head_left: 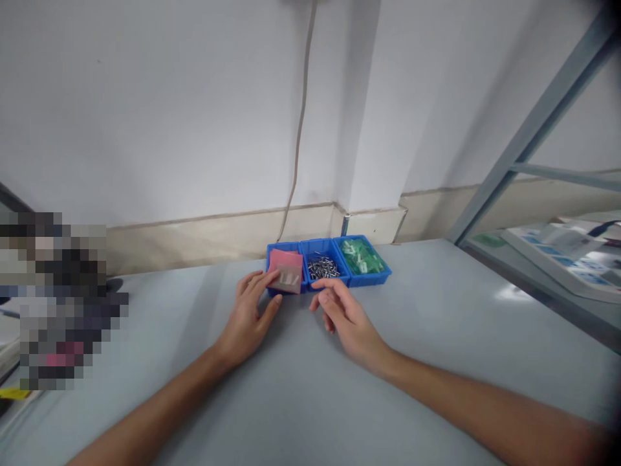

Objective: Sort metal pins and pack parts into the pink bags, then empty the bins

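Observation:
Three small blue bins stand side by side at the far edge of a grey table (436,310). The left bin (272,251) holds a pink bag (286,268) with small metal pieces in it. Small metal pins fill the middle bin (323,265), and the right bin (361,259) holds green parts. My left hand (250,317) rests on the table with its fingers spread, the fingertips touching the pink bag's lower edge. My right hand (344,314) hovers just in front of the middle bin, fingers loosely curled with nothing in them.
A white wall rises behind the bins, with a cable (301,123) running down it. A grey metal frame (533,123) and a shelf with papers (557,252) stand at the right. A blurred person sits at the left edge.

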A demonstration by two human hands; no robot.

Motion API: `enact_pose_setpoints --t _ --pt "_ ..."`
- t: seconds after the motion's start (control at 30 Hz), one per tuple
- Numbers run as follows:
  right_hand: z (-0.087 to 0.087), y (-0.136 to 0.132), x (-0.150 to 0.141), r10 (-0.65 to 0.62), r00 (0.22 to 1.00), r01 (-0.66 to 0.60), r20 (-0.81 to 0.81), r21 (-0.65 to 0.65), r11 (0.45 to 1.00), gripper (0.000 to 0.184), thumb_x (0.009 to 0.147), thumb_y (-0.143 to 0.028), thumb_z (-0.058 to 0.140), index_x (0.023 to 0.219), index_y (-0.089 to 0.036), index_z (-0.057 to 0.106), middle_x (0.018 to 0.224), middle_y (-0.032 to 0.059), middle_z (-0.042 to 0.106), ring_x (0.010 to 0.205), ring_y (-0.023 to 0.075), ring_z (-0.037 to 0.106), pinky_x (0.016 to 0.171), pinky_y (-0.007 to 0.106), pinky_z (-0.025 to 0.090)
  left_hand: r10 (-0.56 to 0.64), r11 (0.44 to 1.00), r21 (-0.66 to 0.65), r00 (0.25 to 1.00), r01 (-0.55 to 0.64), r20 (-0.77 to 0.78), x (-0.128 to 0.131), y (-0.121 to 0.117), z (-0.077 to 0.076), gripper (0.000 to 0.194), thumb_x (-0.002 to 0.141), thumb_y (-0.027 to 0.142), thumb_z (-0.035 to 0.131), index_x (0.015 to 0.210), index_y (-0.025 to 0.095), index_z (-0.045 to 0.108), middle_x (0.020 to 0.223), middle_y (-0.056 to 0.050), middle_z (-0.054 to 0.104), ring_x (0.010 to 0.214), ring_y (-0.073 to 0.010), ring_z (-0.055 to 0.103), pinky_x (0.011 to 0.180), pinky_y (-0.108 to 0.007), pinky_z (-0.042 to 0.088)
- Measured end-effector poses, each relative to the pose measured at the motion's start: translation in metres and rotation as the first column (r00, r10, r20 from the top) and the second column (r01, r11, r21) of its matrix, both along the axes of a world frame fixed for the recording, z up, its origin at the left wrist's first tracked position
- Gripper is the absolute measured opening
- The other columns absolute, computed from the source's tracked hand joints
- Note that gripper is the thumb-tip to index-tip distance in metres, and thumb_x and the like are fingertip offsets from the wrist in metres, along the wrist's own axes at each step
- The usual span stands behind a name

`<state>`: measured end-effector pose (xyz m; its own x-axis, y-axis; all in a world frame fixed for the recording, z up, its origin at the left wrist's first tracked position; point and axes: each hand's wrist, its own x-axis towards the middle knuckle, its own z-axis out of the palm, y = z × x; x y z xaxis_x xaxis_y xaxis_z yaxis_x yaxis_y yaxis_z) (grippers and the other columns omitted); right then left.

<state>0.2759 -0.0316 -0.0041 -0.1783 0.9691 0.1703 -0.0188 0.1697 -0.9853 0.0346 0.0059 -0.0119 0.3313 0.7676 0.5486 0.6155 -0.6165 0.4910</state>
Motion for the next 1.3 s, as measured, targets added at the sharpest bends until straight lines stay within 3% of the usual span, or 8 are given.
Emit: enact_pose_setpoints --t 0.2,0.37,0.53,0.6,0.73,0.93,1.13,1.3 --pt "-0.003 -0.001 0.001 0.040 0.998 -0.040 0.047 0.005 0.999 0.033 0.108 -0.054 0.053 0.129 -0.028 0.057 0.098 0.0006 0.060 0.068 0.0135 0.050 0.063 0.027 0.047 0.038 0.999 -0.006 0.990 -0.039 -0.135 0.002 0.000 -0.006 0.066 0.107 0.036 0.058 0.166 0.030 0.029 0.156 -0.013 0.049 0.150 -0.0354 0.033 0.122 -0.064 0.033" --pt "-0.004 -0.001 0.001 0.043 0.995 -0.045 0.093 0.020 0.999 0.030 0.108 -0.053 0.053 0.127 -0.030 0.058 0.097 0.0001 0.055 0.068 0.0145 0.050 0.063 0.028 0.048 0.058 0.996 0.082 0.986 -0.045 -0.157 0.004 -0.002 -0.007 0.064 0.106 0.032 0.060 0.164 0.031 0.034 0.161 -0.014 0.042 0.150 -0.0355 0.033 0.122 -0.064 0.034" --pt "-0.001 -0.003 0.001 -0.026 0.979 0.002 0.203 0.118 0.993 0.025 0.109 -0.047 0.053 0.124 -0.029 0.061 0.098 0.0023 0.059 0.081 0.0188 0.057 0.071 0.031 0.050 0.087 0.989 0.135 0.982 -0.065 -0.168 0.004 -0.004 -0.003 0.067 0.107 0.030 0.058 0.166 0.031 0.028 0.174 -0.014 0.022 0.157 -0.0362 0.026 0.122 -0.062 0.033" --pt "0.002 -0.004 0.001 -0.075 0.964 0.032 0.256 0.167 0.985 0.021 0.110 -0.042 0.052 0.121 -0.028 0.063 0.099 0.0028 0.063 0.088 0.0207 0.060 0.077 0.033 0.049 0.072 0.989 0.145 0.971 -0.039 -0.229 0.004 -0.005 -0.003 0.063 0.108 0.028 0.056 0.165 0.032 0.030 0.173 -0.012 0.028 0.160 -0.0349 0.024 0.123 -0.060 0.031" --pt "0.004 -0.007 0.002 -0.123 0.917 0.027 0.379 0.249 0.968 0.016 0.109 -0.024 0.049 0.111 -0.027 0.064 0.096 0.0024 0.068 0.089 0.0216 0.065 0.081 0.036 0.049 -0.002 0.990 0.133 0.935 0.053 -0.355 0.005 -0.007 -0.002 0.056 0.109 0.022 0.051 0.162 0.034 0.037 0.164 -0.007 0.049 0.155 -0.0281 0.038 0.122 -0.053 0.030" --pt "-0.002 -0.006 0.005 -0.215 0.790 -0.083 0.575 0.448 0.890 0.045 0.092 0.005 0.044 0.120 -0.026 0.061 0.113 0.0064 0.072 0.106 0.0272 0.062 0.095 0.045 0.048 0.034 0.986 0.162 0.916 0.035 -0.400 0.007 -0.008 -0.001 0.062 0.108 0.022 0.053 0.166 0.033 0.032 0.166 -0.009 0.046 0.153 -0.0287 0.042 0.124 -0.051 0.025" --pt "-0.006 -0.005 0.008 -0.249 0.702 -0.144 0.667 0.476 0.868 0.061 0.086 0.010 0.044 0.134 -0.025 0.058 0.128 0.0097 0.071 0.116 0.0315 0.059 0.099 0.051 0.048 0.067 0.984 0.179 0.910 0.008 -0.408 0.007 -0.007 -0.005 0.068 0.107 0.025 0.055 0.168 0.031 0.026 0.166 -0.010 0.045 0.156 -0.0323 0.037 0.123 -0.056 0.024" --pt "-0.007 -0.004 0.007 -0.228 0.696 -0.175 0.681 0.468 0.866 0.053 0.090 0.008 0.045 0.131 -0.024 0.062 0.125 0.0096 0.074 0.115 0.0316 0.059 0.097 0.050 0.048 0.072 0.986 0.167 0.909 -0.003 -0.411 0.009 -0.006 -0.005 0.065 0.107 0.025 0.057 0.166 0.029 0.030 0.166 -0.011 0.046 0.156 -0.0329 0.036 0.122 -0.056 0.024"
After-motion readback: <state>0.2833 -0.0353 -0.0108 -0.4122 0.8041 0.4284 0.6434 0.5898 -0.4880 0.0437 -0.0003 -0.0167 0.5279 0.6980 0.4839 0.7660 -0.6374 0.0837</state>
